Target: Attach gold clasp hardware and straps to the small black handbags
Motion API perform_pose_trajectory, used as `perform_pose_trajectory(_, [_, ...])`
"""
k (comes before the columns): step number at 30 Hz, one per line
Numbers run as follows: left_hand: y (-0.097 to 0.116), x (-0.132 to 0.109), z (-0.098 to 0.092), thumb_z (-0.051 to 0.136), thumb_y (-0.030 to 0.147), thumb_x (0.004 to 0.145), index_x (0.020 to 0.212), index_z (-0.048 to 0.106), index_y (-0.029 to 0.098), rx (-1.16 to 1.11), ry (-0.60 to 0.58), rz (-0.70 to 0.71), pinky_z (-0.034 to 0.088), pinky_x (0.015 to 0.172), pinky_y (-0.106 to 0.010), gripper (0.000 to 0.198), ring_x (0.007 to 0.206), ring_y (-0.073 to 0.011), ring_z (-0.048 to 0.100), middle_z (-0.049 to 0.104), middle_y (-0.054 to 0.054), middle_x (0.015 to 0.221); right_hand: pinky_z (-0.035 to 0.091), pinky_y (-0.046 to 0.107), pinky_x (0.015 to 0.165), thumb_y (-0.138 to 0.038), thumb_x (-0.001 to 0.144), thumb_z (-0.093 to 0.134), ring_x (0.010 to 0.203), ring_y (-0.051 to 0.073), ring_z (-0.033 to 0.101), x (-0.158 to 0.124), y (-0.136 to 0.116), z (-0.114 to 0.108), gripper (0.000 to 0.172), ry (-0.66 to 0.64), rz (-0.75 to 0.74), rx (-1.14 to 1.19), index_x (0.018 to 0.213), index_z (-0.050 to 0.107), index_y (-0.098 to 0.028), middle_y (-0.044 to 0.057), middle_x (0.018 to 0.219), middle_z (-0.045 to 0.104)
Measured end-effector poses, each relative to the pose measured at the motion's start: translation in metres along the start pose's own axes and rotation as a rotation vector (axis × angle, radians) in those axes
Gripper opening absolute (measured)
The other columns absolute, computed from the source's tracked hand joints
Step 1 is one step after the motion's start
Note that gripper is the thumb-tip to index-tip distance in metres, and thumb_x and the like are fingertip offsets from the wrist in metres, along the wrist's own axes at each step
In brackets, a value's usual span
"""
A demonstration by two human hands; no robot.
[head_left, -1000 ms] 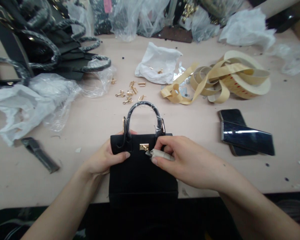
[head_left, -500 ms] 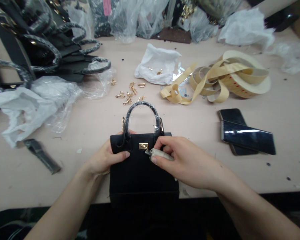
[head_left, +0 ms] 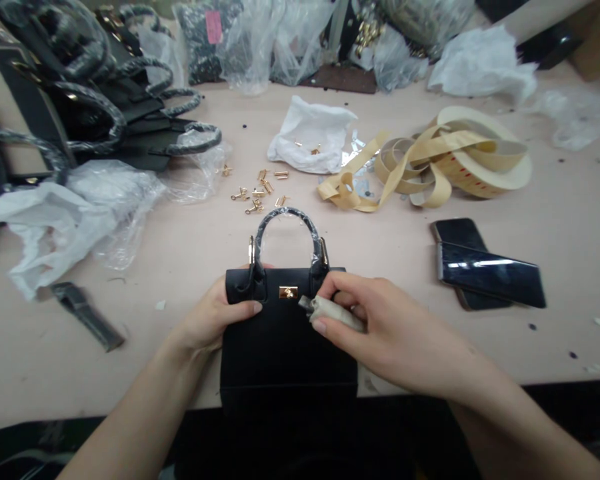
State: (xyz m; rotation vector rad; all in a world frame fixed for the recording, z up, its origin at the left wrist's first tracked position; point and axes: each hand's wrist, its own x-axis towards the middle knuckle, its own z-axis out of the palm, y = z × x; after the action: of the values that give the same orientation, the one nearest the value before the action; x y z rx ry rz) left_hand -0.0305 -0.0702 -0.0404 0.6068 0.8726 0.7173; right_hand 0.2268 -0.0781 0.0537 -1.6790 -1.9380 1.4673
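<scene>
A small black handbag [head_left: 289, 347] stands at the front edge of the table, its arched handle [head_left: 287, 212] covered in clear plastic. On its front is a gold turn-lock clasp [head_left: 289, 292]. My left hand [head_left: 217, 313] grips the bag's left side, thumb on the front and the other fingers behind it. Pinched in my right hand [head_left: 365, 320] is a small tool with a pale wrapped handle [head_left: 336, 314] and a short metal tip. That tip is just right of the clasp, apart from it; I cannot tell whether it touches the bag.
Beyond the bag lie several gold hardware pieces [head_left: 260, 190] and a white wrapper [head_left: 313, 130]. A tape roll [head_left: 485, 157] and two stacked phones [head_left: 490, 270] are on the right. Black bags [head_left: 130, 127], crumpled plastic [head_left: 125, 207] and a dark strip [head_left: 87, 317] occupy the left.
My right hand has drawn the tool back to the right, away from the clasp. The clasp's knob now shows uncovered. My left hand keeps its hold on the handbag.
</scene>
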Motion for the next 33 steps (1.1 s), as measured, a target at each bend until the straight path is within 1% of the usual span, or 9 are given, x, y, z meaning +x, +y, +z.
perform_pose_trajectory(6, [-0.001, 0.0, -0.001, 0.09, 0.016, 0.073, 0.127, 0.068, 0.018, -0.024, -0.019, 0.012, 0.064, 0.084, -0.03, 0.058, 0.095, -0.0234, 0.079, 0.081, -0.009, 0.113, 0.036, 0.026, 0.048, -0.05, 0.094, 0.067, 0.052, 0.014, 0.052, -0.021, 0.044, -0.013, 0.033, 0.262, 0.169, 0.193, 0.109, 0.061, -0.022, -0.004, 0.062, 0.06])
perform_pose_trajectory(10, [-0.001, 0.001, -0.002, 0.09, 0.015, 0.071, 0.126, 0.07, 0.018, -0.015, -0.006, 0.02, 0.064, 0.086, -0.031, 0.058, 0.096, -0.024, 0.079, 0.082, -0.009, 0.113, 0.036, 0.025, 0.052, -0.048, 0.097, 0.064, 0.057, 0.013, 0.05, -0.025, 0.075, 0.002, 0.028, 0.33, 0.152, 0.438, 0.094, 0.056, -0.021, -0.004, 0.063, 0.057])
perform_pose_trajectory(13, [0.0, 0.001, 0.0, 0.089, 0.014, 0.069, 0.124, 0.072, 0.017, 0.001, 0.009, 0.048, 0.063, 0.085, -0.03, 0.058, 0.095, -0.024, 0.079, 0.083, -0.009, 0.111, 0.036, 0.024, 0.052, -0.049, 0.094, 0.069, 0.055, 0.012, 0.047, -0.025, 0.082, 0.019, 0.031, 0.381, 0.144, 0.552, 0.094, 0.053, -0.022, -0.006, 0.063, 0.053])
perform_pose_trajectory(18, [-0.001, 0.0, 0.003, 0.088, 0.012, 0.067, 0.12, 0.076, 0.015, 0.006, 0.03, 0.087, 0.062, 0.084, -0.03, 0.054, 0.091, -0.0246, 0.079, 0.083, -0.01, 0.108, 0.036, 0.026, 0.045, -0.053, 0.087, 0.075, 0.045, 0.013, 0.043, -0.027, 0.067, 0.042, 0.037, 0.485, 0.214, 0.48, 0.092, 0.054, -0.023, -0.008, 0.057, 0.048])
perform_pose_trajectory(21, [0.002, -0.005, 0.007, 0.089, 0.013, 0.064, 0.121, 0.075, 0.013, 0.007, 0.041, 0.111, 0.063, 0.083, -0.032, 0.058, 0.089, -0.0255, 0.079, 0.083, -0.011, 0.107, 0.043, 0.028, 0.05, -0.051, 0.09, 0.072, 0.049, 0.014, 0.051, -0.037, 0.052, 0.054, 0.032, 0.537, 0.154, 0.402, 0.091, 0.058, -0.022, -0.003, 0.062, 0.058])
perform_pose_trajectory(23, [0.007, -0.012, 0.012, 0.09, 0.013, 0.064, 0.124, 0.074, 0.014, 0.021, 0.042, 0.135, 0.063, 0.086, -0.034, 0.062, 0.091, -0.026, 0.079, 0.083, -0.012, 0.108, 0.049, 0.03, 0.055, -0.048, 0.091, 0.072, 0.054, 0.016, 0.059, -0.047, 0.041, 0.064, 0.029, 0.505, 0.099, 0.41, 0.097, 0.064, -0.02, 0.002, 0.075, 0.069])
perform_pose_trajectory(26, [0.016, -0.03, 0.024, 0.09, 0.014, 0.066, 0.128, 0.073, 0.014, 0.051, 0.049, 0.195, 0.063, 0.088, -0.035, 0.064, 0.094, -0.0273, 0.079, 0.083, -0.012, 0.108, 0.059, 0.034, 0.071, -0.041, 0.095, 0.07, 0.074, 0.02, 0.072, -0.06, 0.023, 0.082, 0.026, 0.466, -0.02, 0.433, 0.111, 0.07, -0.02, 0.009, 0.102, 0.078])
perform_pose_trajectory(28, [0.021, -0.044, 0.031, 0.09, 0.015, 0.067, 0.127, 0.073, 0.014, 0.074, 0.067, 0.237, 0.063, 0.088, -0.035, 0.063, 0.096, -0.0284, 0.079, 0.083, -0.012, 0.108, 0.061, 0.037, 0.085, -0.035, 0.098, 0.067, 0.087, 0.022, 0.076, -0.065, 0.011, 0.095, 0.027, 0.487, -0.108, 0.396, 0.12, 0.071, -0.021, 0.009, 0.107, 0.079])
perform_pose_trajectory(33, [0.026, -0.079, 0.039, 0.091, 0.018, 0.069, 0.118, 0.077, 0.012, 0.119, 0.115, 0.295, 0.063, 0.087, -0.037, 0.051, 0.096, -0.0299, 0.079, 0.083, -0.013, 0.109, 0.057, 0.041, 0.105, -0.024, 0.098, 0.065, 0.111, 0.025, 0.073, -0.063, -0.01, 0.109, 0.024, 0.715, -0.316, 0.227, 0.121, 0.071, -0.02, 0.012, 0.117, 0.076])
